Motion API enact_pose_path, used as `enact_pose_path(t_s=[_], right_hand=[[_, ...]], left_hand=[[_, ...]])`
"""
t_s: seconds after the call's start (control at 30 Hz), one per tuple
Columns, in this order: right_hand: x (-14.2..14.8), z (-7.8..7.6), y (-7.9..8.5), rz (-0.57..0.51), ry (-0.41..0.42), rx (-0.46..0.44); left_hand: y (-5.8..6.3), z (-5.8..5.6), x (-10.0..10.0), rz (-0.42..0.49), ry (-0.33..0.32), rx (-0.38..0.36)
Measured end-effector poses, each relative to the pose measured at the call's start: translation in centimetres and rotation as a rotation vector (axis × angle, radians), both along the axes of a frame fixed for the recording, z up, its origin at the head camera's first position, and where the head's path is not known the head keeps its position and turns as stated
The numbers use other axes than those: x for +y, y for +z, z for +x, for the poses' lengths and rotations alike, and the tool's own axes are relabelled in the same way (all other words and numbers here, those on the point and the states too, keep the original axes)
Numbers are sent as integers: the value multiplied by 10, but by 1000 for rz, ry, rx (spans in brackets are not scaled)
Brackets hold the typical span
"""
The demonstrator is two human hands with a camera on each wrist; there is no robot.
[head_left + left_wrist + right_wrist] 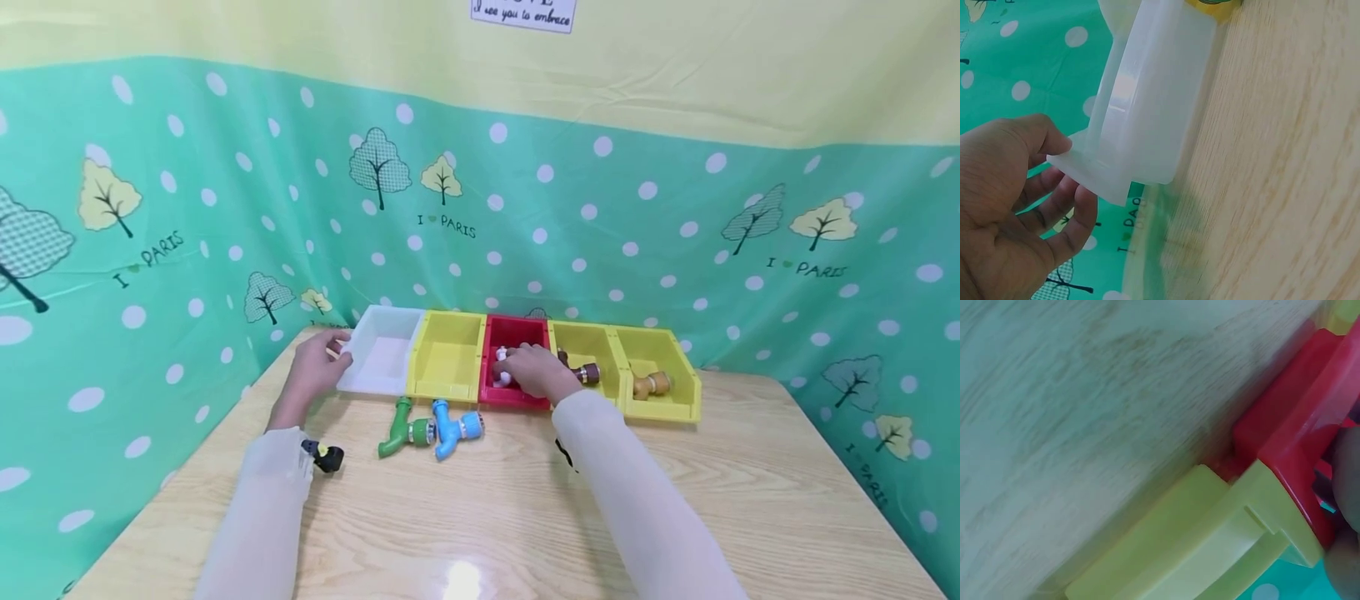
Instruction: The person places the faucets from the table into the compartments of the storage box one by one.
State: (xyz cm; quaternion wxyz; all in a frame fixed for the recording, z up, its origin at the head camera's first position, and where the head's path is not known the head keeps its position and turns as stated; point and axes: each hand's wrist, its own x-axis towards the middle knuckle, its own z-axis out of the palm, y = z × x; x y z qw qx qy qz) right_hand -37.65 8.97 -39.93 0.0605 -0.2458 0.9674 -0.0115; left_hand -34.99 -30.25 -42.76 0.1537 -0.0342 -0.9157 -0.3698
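Observation:
My left hand point(318, 362) is at the left end of a row of bins, pinching the rim of the white bin point(1154, 94) between thumb and fingers. My right hand point(531, 372) reaches into the red bin point(517, 323), its fingers curled on a white tap point(502, 367) that they partly cover. In the right wrist view only a dark edge of that hand point(1347, 481) shows beside the red wall, and the tap is hidden. On the table in front of the bins lie a green tap point(405, 430) and a blue tap point(454, 428), side by side.
Between white and red stands a yellow bin point(448, 320). Right of the red bin, one yellow bin point(585, 332) holds a brown tap point(585, 372), and another yellow bin point(686, 379) holds an orange-tan tap point(651, 384). A patterned green curtain point(525, 225) hangs behind the wooden table point(480, 517).

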Motion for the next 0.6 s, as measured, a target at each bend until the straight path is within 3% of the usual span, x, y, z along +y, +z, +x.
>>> enact_pose_path(t_s=[0.2, 0.6], right_hand=[[3, 7, 11, 145, 127, 90], [30, 28, 32, 47, 232, 180]], left_hand=[[0, -2, 1, -19, 3, 2], [-1, 4, 3, -26, 8, -1]])
